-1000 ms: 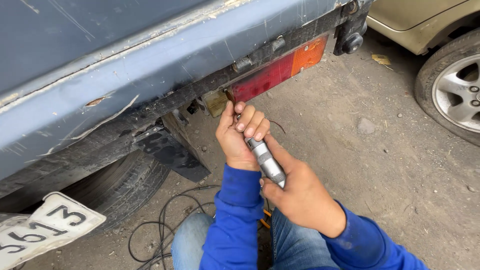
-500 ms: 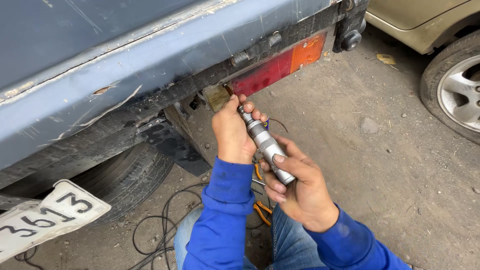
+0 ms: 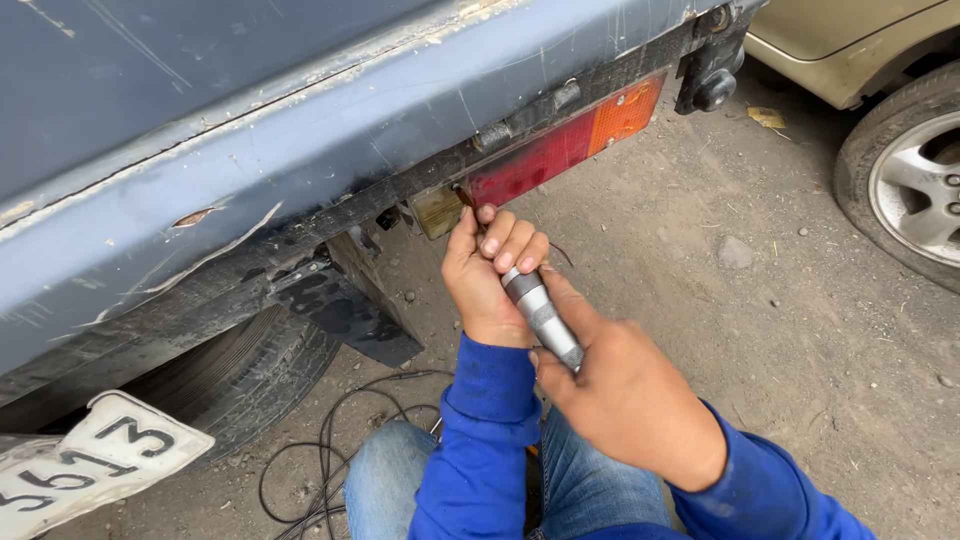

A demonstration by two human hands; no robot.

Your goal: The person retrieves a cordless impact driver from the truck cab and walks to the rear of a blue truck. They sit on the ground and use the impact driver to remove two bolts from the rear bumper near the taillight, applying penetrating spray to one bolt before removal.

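Nearest the camera, the right hand [image 3: 625,400] in its blue sleeve is wrapped around the rear end of a slim cylindrical grey metal tool with a knurled grip [image 3: 540,315], fingers closed tight on it. Just beyond, the left hand [image 3: 490,270] is curled shut round the tool's front end, close under the vehicle's body, with the thumb lifted towards the bodywork.

The tool lies between the two hands near the middle of the view. Its long axis runs from near right to far left, tilted upward, and its working end points at the inner end of the long red and orange rear lamp lens [image 3: 565,145], beside a small clouded pale lens [image 3: 438,212]. The tip itself is hidden by the left fingers, so I cannot tell whether it touches.

To do this step well, I judge that the front hand should act as the guide and the rear hand should supply the push or turn, keeping the tool straight along its own axis so that it does not skid onto the lamp plastic.

Farther off is the scuffed blue-grey metal body panel [image 3: 300,150], and to the far right a car wheel with a silver rim [image 3: 920,180] on bare dirt.
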